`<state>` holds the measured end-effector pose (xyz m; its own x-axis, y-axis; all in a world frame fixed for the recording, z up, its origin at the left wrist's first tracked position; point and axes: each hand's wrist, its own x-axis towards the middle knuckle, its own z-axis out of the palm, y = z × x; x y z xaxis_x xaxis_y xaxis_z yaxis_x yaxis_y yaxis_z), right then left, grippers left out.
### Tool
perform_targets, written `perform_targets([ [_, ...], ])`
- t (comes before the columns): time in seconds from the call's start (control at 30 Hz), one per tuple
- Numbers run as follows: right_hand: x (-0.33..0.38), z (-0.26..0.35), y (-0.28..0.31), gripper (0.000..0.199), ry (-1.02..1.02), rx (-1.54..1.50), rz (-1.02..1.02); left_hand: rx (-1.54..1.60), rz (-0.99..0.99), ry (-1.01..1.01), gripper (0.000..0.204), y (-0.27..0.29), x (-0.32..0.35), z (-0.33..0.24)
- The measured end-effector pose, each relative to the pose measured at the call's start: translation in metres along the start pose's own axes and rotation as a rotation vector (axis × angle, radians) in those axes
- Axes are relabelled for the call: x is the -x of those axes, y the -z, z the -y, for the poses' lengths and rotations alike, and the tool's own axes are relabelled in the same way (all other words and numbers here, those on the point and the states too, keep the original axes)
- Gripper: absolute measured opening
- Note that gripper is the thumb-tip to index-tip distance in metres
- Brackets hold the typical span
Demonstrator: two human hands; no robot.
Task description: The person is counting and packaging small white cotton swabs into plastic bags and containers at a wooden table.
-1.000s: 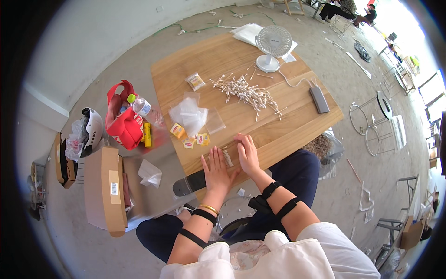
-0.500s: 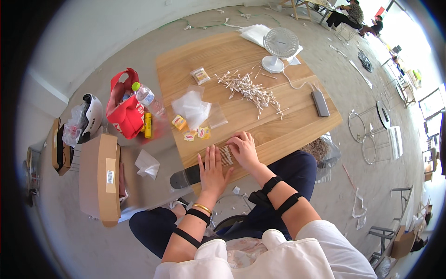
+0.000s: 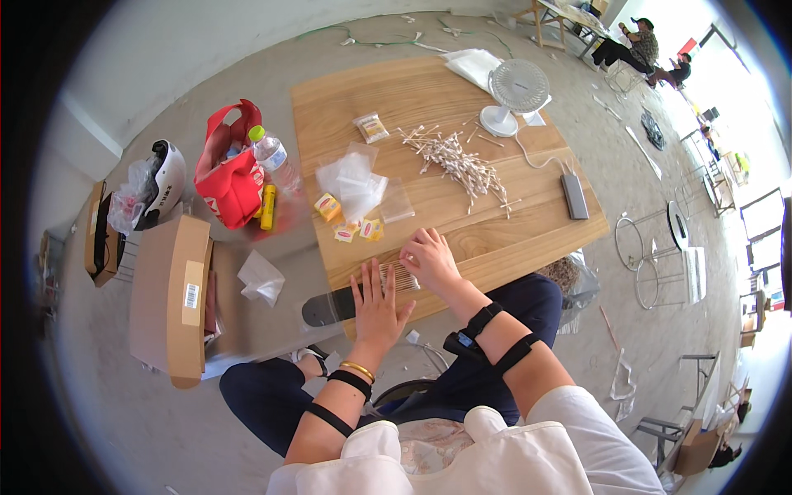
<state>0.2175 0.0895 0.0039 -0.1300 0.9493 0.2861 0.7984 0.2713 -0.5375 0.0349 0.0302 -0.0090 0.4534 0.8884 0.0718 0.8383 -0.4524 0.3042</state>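
Note:
Near the front edge of the wooden table point(image 3: 487, 239), my left hand point(image 3: 380, 313) lies flat with its fingers stretched. Its fingertips rest beside a row of cotton swabs point(image 3: 404, 280) laid close together. A dark flat strip point(image 3: 328, 308), partly under clear plastic, runs beneath or beside this hand; which one I cannot tell. My right hand point(image 3: 431, 261) is at the far end of the row, its fingers curled and pressed together. Whatever they pinch is hidden. Farther off lies a loose pile of cotton swabs point(image 3: 464, 171).
Clear bags point(image 3: 355, 186), small yellow-and-white packets point(image 3: 371, 229) and a wrapped packet point(image 3: 371, 127) lie left of the pile. A white fan point(image 3: 518, 87) and grey power bank point(image 3: 573, 195) stand beyond. Leftward are a bottle point(image 3: 272, 157), red bag point(image 3: 227, 186) and cardboard box point(image 3: 169, 297).
The whole view has shifted slightly. My right hand has moved a little relative to the row of swabs, while my left hand stays flat in place.

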Motion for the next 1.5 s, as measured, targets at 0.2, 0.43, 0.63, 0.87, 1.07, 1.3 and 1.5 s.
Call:
perform_targets([
  [0.2, -0.005, -0.002, 0.005, 0.009, 0.055, 0.024, 0.053, -0.022, -0.015, 0.010, 0.086, -0.005, -0.001, 0.000],
  [0.43, -0.011, -0.005, 0.008, 0.008, 0.134, 0.068, 0.148, -0.049, -0.013, 0.019, 0.087, -0.005, 0.000, 0.000],
  [0.63, -0.013, -0.042, 0.032, 0.007, 0.016, 0.229, -0.114, -0.054, -0.012, 0.010, 0.088, -0.005, 0.001, 0.000],
  [0.87, 0.040, -0.012, 0.029, 0.061, 0.134, 0.097, 0.049, -0.029, -0.005, 0.070, 0.091, 0.002, 0.007, 0.014],
  [1.07, 0.063, 0.027, 0.011, 0.087, 0.044, 0.194, 0.201, -0.107, -0.064, 0.081, 0.091, -0.002, 0.004, 0.021],
  [1.3, 0.059, 0.029, -0.003, 0.071, 0.070, 0.181, 0.148, -0.010, -0.060, 0.099, 0.091, -0.006, 0.008, 0.021],
  [1.5, 0.014, 0.016, -0.002, 0.015, -0.046, 0.029, 0.031, -0.140, 0.034, 0.043, 0.080, 0.004, 0.011, 0.010],
])
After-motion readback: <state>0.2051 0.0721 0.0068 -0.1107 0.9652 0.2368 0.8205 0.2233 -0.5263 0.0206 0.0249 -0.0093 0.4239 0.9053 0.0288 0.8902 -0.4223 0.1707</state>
